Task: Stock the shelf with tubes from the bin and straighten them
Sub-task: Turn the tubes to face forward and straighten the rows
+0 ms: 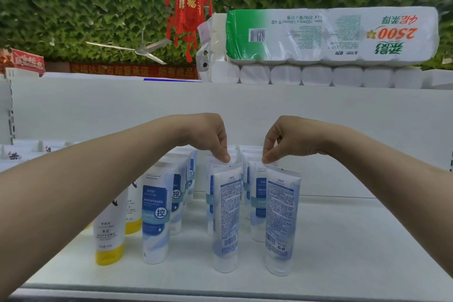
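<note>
Blue-and-white tubes stand cap-down in rows on the white shelf [343, 240]. My left hand [210, 137] pinches the top crimp of a tube [210, 201] in the middle row, just behind the front tube [226, 223], whose printed back faces me. My right hand [279, 142] pinches the top crimp of a tube [257, 201] in the right row, behind its front tube [280, 225], also back-facing. A left row of blue tubes [155, 216] shows its front labels. The bin is out of view.
White tubes with yellow caps [109, 238] stand at the far left, partly behind my left forearm. A large pack of toilet rolls [318, 41] lies on the top ledge above. The white back panel [122, 110] closes off the shelf behind the rows.
</note>
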The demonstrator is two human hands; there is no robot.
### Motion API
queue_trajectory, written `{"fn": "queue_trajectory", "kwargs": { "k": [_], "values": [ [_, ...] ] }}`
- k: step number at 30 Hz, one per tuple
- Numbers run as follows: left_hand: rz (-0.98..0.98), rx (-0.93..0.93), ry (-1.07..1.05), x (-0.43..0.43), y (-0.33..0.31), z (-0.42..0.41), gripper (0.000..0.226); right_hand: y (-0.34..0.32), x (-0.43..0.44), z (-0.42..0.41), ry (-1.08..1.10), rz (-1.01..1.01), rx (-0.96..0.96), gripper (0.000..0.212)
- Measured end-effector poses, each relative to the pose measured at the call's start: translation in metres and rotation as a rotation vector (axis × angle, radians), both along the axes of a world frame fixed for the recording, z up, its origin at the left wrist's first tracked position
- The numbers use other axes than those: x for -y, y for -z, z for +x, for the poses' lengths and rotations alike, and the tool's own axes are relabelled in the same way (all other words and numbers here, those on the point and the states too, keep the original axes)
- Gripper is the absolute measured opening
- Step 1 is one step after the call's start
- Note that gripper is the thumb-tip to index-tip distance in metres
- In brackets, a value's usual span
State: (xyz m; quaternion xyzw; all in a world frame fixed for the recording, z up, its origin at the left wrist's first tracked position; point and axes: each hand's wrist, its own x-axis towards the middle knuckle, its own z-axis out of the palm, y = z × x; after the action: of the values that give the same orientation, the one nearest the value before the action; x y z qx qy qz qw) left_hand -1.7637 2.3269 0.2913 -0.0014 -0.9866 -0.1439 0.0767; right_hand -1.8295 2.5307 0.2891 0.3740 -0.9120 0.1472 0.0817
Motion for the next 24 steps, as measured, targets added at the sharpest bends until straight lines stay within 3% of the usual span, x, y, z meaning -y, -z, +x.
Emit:
{"fn": "queue_trajectory", "kwargs": {
  "k": [24],
  "values": [
    [0.043, -0.012, 0.013, -0.0002, 0.0015, 0.0036, 0.015, -0.0012, 0.0028, 0.0068, 0.009, 0.038, -0.030, 0.012]
  ]
}}
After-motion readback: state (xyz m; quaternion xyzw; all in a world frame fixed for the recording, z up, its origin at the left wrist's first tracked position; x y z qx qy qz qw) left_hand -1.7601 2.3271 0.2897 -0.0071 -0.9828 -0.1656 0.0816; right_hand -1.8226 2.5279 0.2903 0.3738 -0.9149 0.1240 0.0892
